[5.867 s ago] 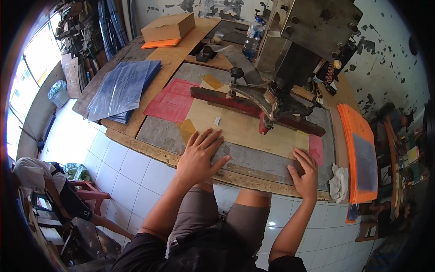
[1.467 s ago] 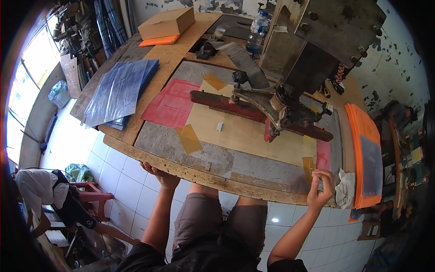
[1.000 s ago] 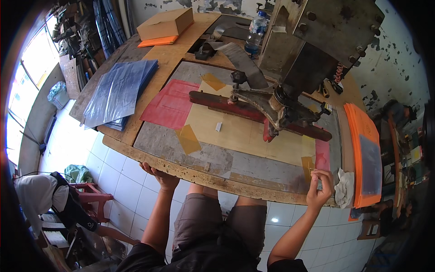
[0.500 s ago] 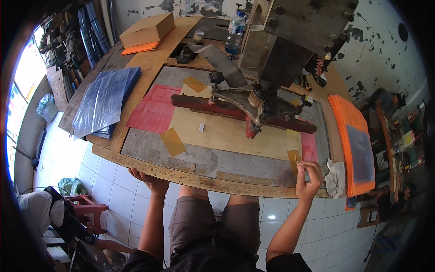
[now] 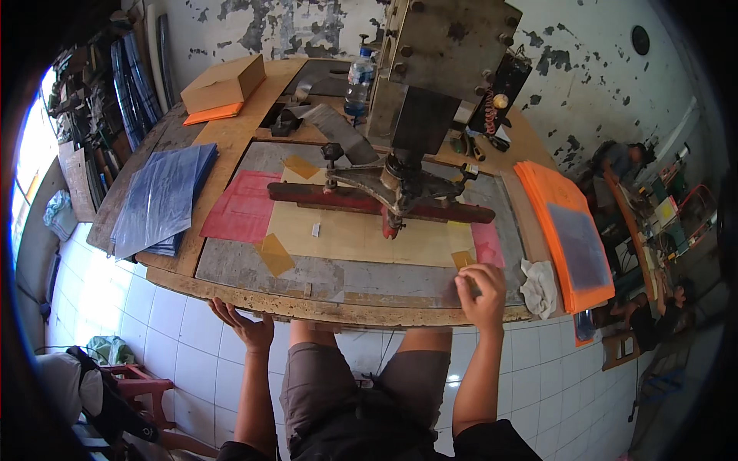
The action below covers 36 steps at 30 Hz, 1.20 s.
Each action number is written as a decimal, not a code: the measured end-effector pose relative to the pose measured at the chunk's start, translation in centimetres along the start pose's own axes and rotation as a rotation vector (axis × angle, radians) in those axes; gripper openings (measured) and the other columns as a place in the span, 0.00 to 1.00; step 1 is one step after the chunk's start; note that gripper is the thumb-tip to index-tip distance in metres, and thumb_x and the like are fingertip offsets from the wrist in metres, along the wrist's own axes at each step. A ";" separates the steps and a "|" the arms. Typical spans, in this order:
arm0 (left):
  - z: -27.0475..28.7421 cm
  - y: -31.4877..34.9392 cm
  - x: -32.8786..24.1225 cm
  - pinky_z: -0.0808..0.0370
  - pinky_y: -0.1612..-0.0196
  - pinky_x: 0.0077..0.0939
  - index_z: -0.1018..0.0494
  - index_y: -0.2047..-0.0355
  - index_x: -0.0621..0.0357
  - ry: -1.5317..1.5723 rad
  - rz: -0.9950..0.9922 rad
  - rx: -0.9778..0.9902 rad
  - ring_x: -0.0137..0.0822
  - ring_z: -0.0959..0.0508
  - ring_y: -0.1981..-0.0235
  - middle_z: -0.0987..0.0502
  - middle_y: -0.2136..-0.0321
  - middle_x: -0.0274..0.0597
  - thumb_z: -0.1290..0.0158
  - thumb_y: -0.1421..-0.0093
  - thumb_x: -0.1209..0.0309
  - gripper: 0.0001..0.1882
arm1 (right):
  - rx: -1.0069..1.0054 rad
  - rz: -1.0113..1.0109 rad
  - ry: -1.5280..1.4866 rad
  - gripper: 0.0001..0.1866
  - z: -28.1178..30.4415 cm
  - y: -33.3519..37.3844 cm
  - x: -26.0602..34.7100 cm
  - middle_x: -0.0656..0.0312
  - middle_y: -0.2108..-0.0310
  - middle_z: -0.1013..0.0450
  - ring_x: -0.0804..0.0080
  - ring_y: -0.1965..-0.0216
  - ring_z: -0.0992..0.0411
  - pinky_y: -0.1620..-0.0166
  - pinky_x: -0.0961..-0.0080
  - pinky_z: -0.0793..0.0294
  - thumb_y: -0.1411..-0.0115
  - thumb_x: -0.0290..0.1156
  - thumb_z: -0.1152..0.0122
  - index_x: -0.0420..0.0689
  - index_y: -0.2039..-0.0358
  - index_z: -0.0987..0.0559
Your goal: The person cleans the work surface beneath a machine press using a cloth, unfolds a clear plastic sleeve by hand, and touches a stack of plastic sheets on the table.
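My left hand (image 5: 244,326) is at the front wooden edge (image 5: 254,302) of the worktable, palm up with its fingers spread, holding nothing. Over the front right of the grey metal plate (image 5: 384,283) is my right hand (image 5: 484,296), its fingers curled toward the thumb; whatever they pinch, if anything, is too small to make out. Just beyond it lies a strip of amber tape (image 5: 463,260) on the cream sheet (image 5: 346,240). A small white piece (image 5: 316,229) rests on that sheet. Above it hangs the press's long red bar (image 5: 307,194), under a heavy metal head (image 5: 453,46).
Clear blue plastic sheets (image 5: 157,196) are stacked at left, orange folders (image 5: 550,203) at right beside a crumpled white cloth (image 5: 539,288). A cardboard box (image 5: 223,83) and a water bottle (image 5: 359,84) stand at the back. A red stool (image 5: 142,388) is low left; other people sit at far right.
The view has tilted up and shifted, so the table sits lower and further left. My left hand's fingers have come out from under the edge and spread. My right hand stays near the front-right tape.
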<state>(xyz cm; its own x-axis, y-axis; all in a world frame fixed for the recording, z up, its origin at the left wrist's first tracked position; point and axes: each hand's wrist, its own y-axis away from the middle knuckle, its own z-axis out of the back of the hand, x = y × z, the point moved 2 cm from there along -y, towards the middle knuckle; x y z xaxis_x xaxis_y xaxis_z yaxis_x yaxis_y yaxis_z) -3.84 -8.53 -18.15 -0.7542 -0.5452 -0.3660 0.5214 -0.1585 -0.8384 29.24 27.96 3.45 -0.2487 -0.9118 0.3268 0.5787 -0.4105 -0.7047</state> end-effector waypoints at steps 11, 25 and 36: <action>-0.1 0.3 0.1 0.53 0.21 0.78 0.58 0.16 0.49 0.021 -0.010 0.003 0.77 0.58 0.17 0.55 0.17 0.65 0.36 0.31 0.55 0.54 | 0.366 0.123 0.037 0.29 -3.4 5.8 10.7 0.63 0.35 0.20 0.56 0.31 0.26 0.28 0.49 0.34 0.36 0.51 0.24 0.52 0.38 0.15; -0.2 0.2 0.0 0.53 0.21 0.77 0.59 0.16 0.52 -0.002 0.000 -0.010 0.75 0.57 0.17 0.55 0.17 0.65 0.38 0.29 0.43 0.56 | 0.223 0.127 -0.004 0.22 -1.9 3.0 10.3 0.69 0.37 0.17 0.64 0.32 0.22 0.31 0.56 0.28 0.32 0.21 0.36 0.51 0.40 0.13; 0.6 -0.1 -0.3 0.55 0.21 0.78 0.60 0.16 0.52 -0.026 -0.001 0.029 0.75 0.57 0.17 0.57 0.17 0.67 0.45 0.24 0.45 0.51 | 0.283 0.141 0.055 0.21 -0.9 3.3 10.3 0.69 0.35 0.18 0.66 0.32 0.21 0.33 0.58 0.26 0.31 0.21 0.37 0.50 0.40 0.13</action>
<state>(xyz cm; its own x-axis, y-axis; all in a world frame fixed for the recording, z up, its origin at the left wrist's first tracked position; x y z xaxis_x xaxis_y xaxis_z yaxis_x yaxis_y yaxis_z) -3.38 -8.80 -17.74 -0.7443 -0.5661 -0.3543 0.5325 -0.1830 -0.8264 27.89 17.24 3.96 -0.1874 -0.9621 0.1983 0.8015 -0.2665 -0.5354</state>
